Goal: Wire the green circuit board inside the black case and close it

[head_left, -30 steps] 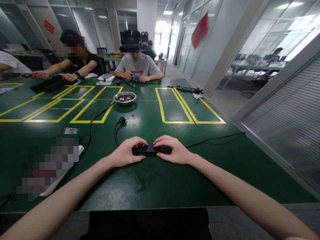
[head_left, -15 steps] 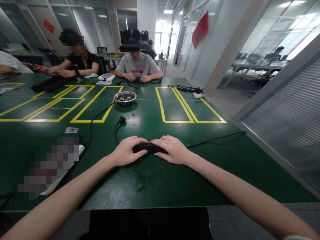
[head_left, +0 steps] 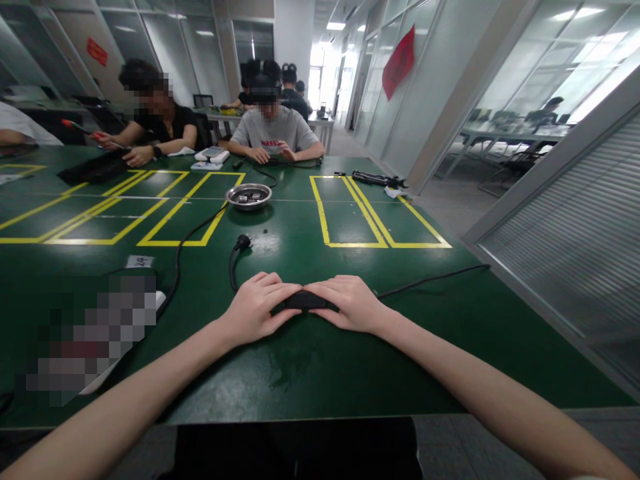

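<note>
A black power adapter (head_left: 306,300) lies level at the middle of the near table, its ends covered by my fingers. My left hand (head_left: 255,305) is closed on its left end, thumb along the near side and fingers over the far side. The right end is gripped the same way by my right hand (head_left: 353,303). A black cord ending in a plug (head_left: 243,243) curves out from behind my left hand. Another thin black cable (head_left: 435,277) runs from behind my right hand toward the table's right edge.
A metal bowl (head_left: 249,197) with small metal parts stands beyond the plug. Yellow tape outlines (head_left: 355,245) mark the green table (head_left: 400,380). At left lies a blurred-out white power strip (head_left: 107,373) with its cable. A black folded stand (head_left: 379,179) lies far right. People sit opposite.
My left fingers have closed over the adapter's left end, and the adapter sits slightly lower in view. Across the table, one person's hand has lifted; another person's red-tipped tool has shifted.
</note>
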A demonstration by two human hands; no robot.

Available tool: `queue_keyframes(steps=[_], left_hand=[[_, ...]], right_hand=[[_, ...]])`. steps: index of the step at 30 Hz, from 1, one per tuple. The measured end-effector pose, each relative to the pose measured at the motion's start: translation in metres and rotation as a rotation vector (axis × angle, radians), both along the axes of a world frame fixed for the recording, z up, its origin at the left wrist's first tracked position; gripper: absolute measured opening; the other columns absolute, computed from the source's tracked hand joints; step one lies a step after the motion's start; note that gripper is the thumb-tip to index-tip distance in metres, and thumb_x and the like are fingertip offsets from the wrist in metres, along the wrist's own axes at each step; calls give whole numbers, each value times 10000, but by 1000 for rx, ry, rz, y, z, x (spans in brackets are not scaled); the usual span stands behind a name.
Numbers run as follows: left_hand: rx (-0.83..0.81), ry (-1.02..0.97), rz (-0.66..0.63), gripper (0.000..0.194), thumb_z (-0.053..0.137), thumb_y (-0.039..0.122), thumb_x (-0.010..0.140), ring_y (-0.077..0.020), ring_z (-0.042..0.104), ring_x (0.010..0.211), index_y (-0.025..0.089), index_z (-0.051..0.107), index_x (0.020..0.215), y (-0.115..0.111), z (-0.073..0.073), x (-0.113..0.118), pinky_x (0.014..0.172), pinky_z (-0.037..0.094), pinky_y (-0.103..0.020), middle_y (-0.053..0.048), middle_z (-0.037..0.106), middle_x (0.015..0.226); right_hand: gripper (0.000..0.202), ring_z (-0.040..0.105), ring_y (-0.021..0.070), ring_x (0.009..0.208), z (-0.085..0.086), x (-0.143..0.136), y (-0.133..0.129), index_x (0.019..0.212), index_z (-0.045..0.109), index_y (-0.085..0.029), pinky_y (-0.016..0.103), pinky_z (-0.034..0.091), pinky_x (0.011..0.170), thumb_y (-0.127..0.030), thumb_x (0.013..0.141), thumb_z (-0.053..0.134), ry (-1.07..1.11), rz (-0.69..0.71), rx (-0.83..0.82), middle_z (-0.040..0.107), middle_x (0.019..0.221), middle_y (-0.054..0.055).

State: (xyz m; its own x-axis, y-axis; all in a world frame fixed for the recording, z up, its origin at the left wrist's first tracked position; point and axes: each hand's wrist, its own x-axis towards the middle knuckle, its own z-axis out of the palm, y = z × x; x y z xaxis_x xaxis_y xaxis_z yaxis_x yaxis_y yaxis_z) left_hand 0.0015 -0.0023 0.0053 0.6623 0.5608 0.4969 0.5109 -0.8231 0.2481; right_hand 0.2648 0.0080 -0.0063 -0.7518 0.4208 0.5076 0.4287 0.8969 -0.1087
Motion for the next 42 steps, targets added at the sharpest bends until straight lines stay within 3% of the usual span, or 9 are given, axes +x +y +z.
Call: queue_keyframes(steps=[4,9,12,16,19,26,34,39,42], left_hand=[[-283,-112,67,401,583,481,983,-214,682,845,171,709,1205,1,6,1,778,535,-327,-80,770,973],[-640,-85,37,412,530,501,996,-139,569,604,152,729,906,1,10,3,584,427,-246,4,675,691],[-576,-127,60,378,597,504,972,-149,595,657,154,735,1009,0,6,3,608,437,-250,-11,709,780],[-285,-63,85,334,677,480,949,-187,655,739,165,748,1033,1,0,0,699,475,-285,-51,727,829],[-190,-8,74,315,698,462,943,-193,660,739,172,744,1056,2,-2,-2,701,487,-294,-59,719,842],[-218,-10,43,275,655,399,978,-197,674,798,175,706,1130,1,-3,2,721,514,-296,-63,724,918],[-199,38,42,302,631,434,988,-186,645,750,166,714,1102,-2,0,3,672,481,-280,-56,678,866],[-280,11,65,273,613,427,994,-176,624,733,172,704,1026,-4,1,5,657,464,-272,-39,663,833],[-329,-22,77,278,586,422,1011,-168,624,726,176,715,1002,-4,1,7,660,463,-267,-33,676,821]], right_hand=[[364,745,218,958,2,5,-3,1372,647,-239,346,574,780,-235,1083,426,-30,10,155,731,1302,139],[421,722,187,968,6,8,-2,1397,637,-296,312,570,764,-147,1068,420,-104,-24,259,723,1329,85],[409,719,210,961,9,6,0,1446,599,-234,328,573,780,-227,1055,477,-120,-59,211,745,1254,113],[503,736,249,906,6,1,0,1337,657,-144,347,577,772,-499,982,634,-27,-104,-23,773,1104,144],[335,740,218,825,0,-1,-1,1151,726,-171,308,554,741,-456,1003,629,17,-117,-149,786,951,99],[349,719,227,786,-2,0,2,1152,721,-168,320,533,698,-467,1031,588,35,-59,-99,774,883,101],[374,734,224,907,2,4,2,1319,684,-185,320,558,799,-412,1034,602,34,10,-274,779,1008,100],[517,708,206,983,10,6,-1,1575,459,-252,322,562,855,-367,1074,519,-9,78,-322,736,1145,84],[611,679,232,1040,12,4,-3,1588,439,-296,331,575,814,-462,1022,600,-120,95,-195,653,1282,117]])
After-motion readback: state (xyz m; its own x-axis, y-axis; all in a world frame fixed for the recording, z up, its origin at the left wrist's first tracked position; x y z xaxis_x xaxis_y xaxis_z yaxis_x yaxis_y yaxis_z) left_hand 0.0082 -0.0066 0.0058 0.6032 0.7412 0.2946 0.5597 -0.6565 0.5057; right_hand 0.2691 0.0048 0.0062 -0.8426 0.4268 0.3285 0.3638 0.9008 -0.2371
